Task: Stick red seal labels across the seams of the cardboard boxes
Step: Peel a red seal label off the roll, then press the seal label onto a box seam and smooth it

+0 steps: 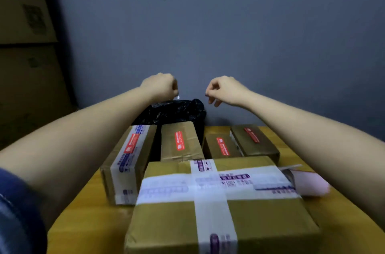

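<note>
Both hands are hanging out in the air above the black bag [177, 111], well past the boxes. Left hand [161, 86] is curled up tight, and a tiny pale scrap [178, 97] is showing right at its fingertips; looks like it's pinching it, but it's too small to say what it is. Right hand [224, 90] is curling its fingers loosely with thumb and forefinger close together, and I can't tell if anything's in there. Bag's sitting at the far edge of the wooden table [87, 220], crumpled, contents hidden. Just in front of the bag, four cardboard boxes are lining up in a row, each wearing a red seal label over its top: one on the white-taped box [130, 161] left of the bag with its label [131, 143], the next one [180, 143] directly in front of the bag, and two more [223, 146] [251, 135] off to the bag's right. Nearest me, far from the bag, the big box [220, 208] with crossed white tape is sitting with no red label showing on top. A pink sheet [312, 184] is poking out at that box's right edge.
</note>
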Motion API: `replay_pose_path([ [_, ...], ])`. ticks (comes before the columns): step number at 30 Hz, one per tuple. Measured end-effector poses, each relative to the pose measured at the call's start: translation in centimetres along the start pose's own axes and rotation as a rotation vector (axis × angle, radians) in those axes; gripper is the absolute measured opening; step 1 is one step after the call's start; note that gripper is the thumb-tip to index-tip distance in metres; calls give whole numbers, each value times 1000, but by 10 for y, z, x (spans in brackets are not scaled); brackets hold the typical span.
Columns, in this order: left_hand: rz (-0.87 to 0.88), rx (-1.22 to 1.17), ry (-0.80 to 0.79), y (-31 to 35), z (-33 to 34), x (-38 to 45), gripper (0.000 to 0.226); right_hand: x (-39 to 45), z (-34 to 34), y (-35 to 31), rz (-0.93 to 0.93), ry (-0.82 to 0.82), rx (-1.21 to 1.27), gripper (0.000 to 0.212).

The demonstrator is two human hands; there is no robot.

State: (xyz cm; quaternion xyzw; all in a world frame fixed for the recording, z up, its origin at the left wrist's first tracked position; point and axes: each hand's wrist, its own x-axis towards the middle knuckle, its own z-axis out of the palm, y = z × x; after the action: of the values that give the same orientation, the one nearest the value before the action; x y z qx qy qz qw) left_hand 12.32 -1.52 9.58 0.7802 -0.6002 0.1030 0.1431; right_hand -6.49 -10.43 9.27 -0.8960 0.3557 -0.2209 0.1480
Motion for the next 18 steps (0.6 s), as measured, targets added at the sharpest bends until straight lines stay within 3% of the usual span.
replay_pose_path([
  [8,122,-88,18,89,-51,-36,20,-79,-56,24,73,138,124,14],
  [18,278,-281,-59,252,-72,-77,23,-174,-77,100,294,218,169,13],
])
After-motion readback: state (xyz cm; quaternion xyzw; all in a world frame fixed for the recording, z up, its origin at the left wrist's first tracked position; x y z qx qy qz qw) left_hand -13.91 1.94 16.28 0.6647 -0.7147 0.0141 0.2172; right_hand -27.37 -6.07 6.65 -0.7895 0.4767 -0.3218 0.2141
